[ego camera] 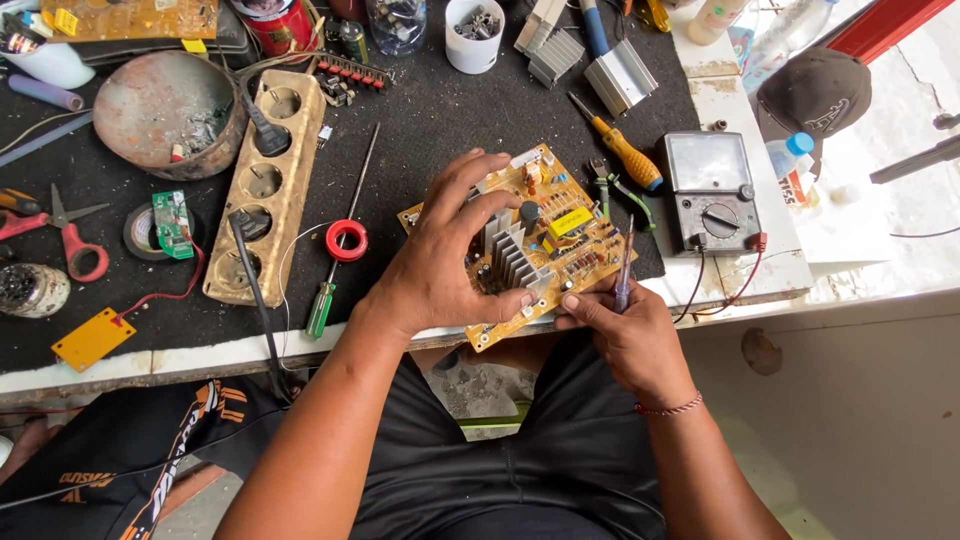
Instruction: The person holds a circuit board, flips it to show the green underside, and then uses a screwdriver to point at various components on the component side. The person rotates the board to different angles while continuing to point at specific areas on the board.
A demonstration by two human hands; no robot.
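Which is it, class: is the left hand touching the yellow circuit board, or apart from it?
Touching. The head view shows the left hand spread over the yellow circuit board, its fingers lying on the components and its thumb pressed at the near edge.

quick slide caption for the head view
Left hand steadies a yellow circuit board at the bench edge while the right hand holds a thin tool against it.

Both forearms are bare, with no sleeves showing. A thin red-and-white beaded bracelet [668, 407] circles the wrist of the right hand [628, 335]. The left hand [440, 265] wears nothing. Left of the bracelet, dark grey shorts [540, 450] cover the lap.
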